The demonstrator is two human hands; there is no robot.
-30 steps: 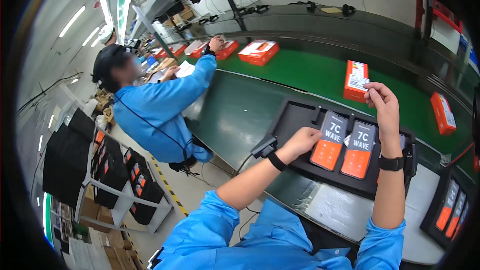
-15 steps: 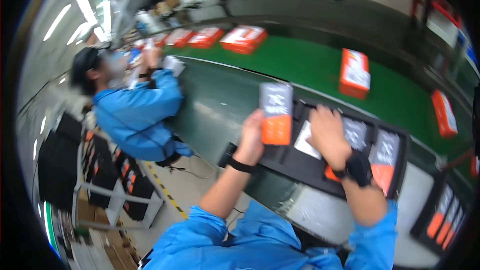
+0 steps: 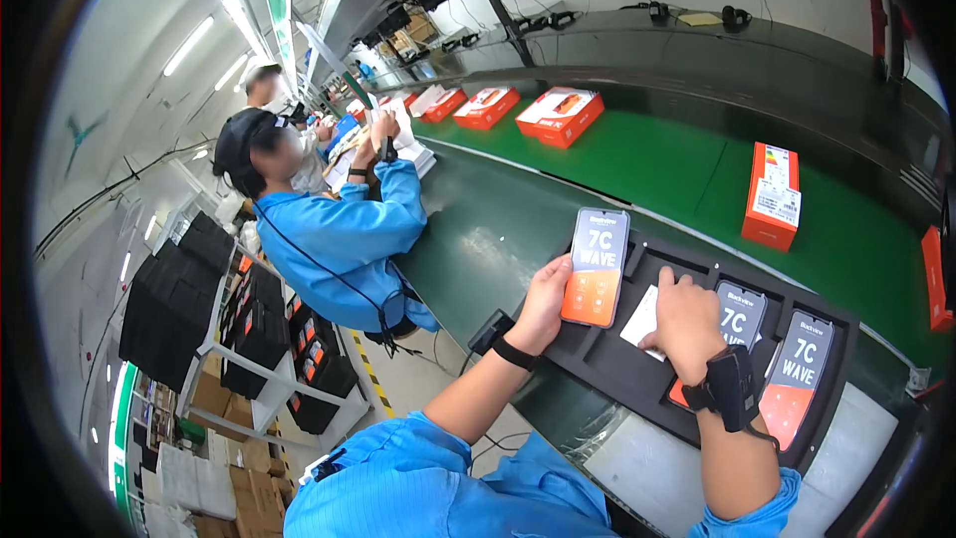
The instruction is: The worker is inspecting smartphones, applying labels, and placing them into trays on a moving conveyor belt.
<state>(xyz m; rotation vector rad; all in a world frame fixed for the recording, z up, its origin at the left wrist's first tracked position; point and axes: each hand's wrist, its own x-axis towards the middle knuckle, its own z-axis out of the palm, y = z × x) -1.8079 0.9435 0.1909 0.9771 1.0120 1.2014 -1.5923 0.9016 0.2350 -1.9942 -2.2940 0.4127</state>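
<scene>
My left hand (image 3: 546,307) grips a smartphone (image 3: 597,264) upright by its side edge, its grey and orange face toward me, over the left end of a black foam tray (image 3: 622,379). With fingers curled, my right hand (image 3: 687,324) reaches into a middle slot of that tray and pinches a white card (image 3: 642,323) at its edge; the fingertips are partly hidden. Two more phones lie in slots to the right, one phone (image 3: 742,311) partly covered by my right wrist and another phone (image 3: 800,374) at the tray's end. An orange corner shows under my right wrist.
Beyond the tray runs a green conveyor belt (image 3: 667,174) carrying several orange-red boxes (image 3: 772,197). To my left, a co-worker in blue (image 3: 334,239) stands at the same bench. Behind on the left is a rack (image 3: 269,379) with stacked black trays.
The view has swung left, so bench, boxes and tray appear further right and lower. My left hand still holds the phone, and my right hand stays at the white card.
</scene>
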